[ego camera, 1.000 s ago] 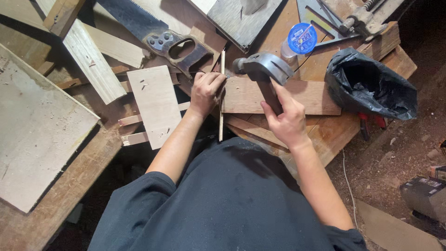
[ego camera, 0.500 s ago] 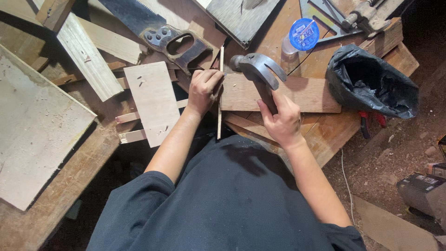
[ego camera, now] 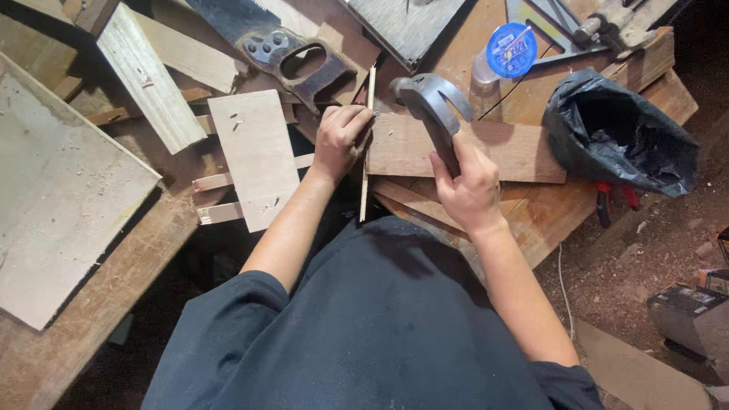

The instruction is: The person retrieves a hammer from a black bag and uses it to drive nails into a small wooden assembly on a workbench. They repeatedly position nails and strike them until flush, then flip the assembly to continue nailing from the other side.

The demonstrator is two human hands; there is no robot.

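Observation:
My right hand (ego camera: 469,182) grips the handle of a grey claw hammer (ego camera: 430,102), its head raised just right of a thin wooden strip (ego camera: 366,152). My left hand (ego camera: 342,137) pinches that strip near its upper part, holding it on edge against a reddish-brown board (ego camera: 524,152) on the workbench. The hammer head hangs over the board's left end, close to my left fingers.
A hand saw (ego camera: 296,57) lies behind my left hand. A pale board on two slats (ego camera: 254,159) sits to the left, a large pale panel (ego camera: 53,197) further left. A black plastic bag (ego camera: 619,140), a blue-lidded tub (ego camera: 507,52) and a metal square (ego camera: 562,30) are on the right.
The hammer head has swung left and down toward the thin strip. My left hand stays on the strip.

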